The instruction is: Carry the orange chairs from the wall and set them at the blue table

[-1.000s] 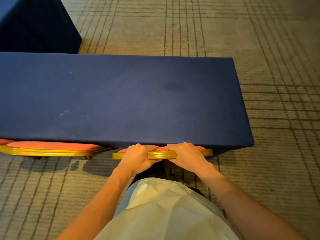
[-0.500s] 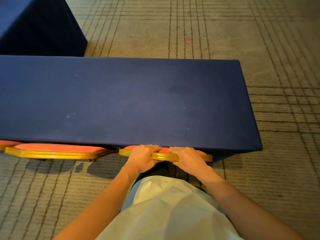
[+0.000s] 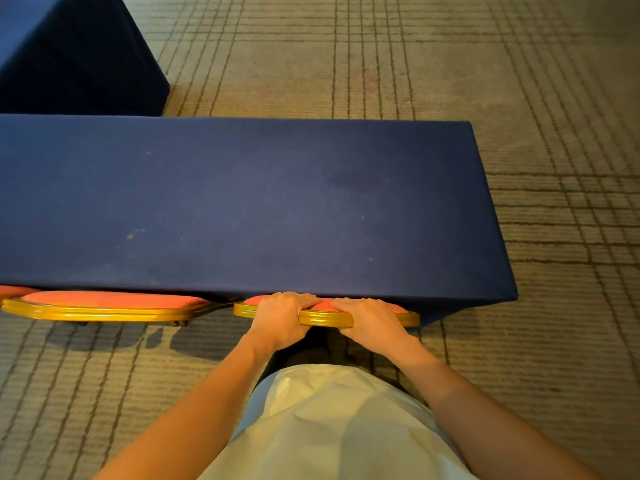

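Observation:
A long blue table (image 3: pixel 242 202) covered in dark blue cloth stretches across the view. An orange chair (image 3: pixel 325 318) with a gold frame stands against the table's near edge toward its right end; only the top of its backrest shows. My left hand (image 3: pixel 280 322) and my right hand (image 3: pixel 370 322) grip that gold top rail side by side, fingers curled over it. A second orange chair (image 3: pixel 104 304) stands to the left at the same edge, its seat hidden under the table.
Another blue-covered table (image 3: pixel 76 57) stands at the far left behind the long one. Beige carpet (image 3: pixel 554 133) with dark grid lines lies all around, wide open to the right and beyond the table. A sliver of a third orange chair (image 3: pixel 10 291) shows at the left edge.
The chair's backrest has come closer to the table's edge, and more of the orange padding is now tucked under it. Both hands keep their grip on the rail.

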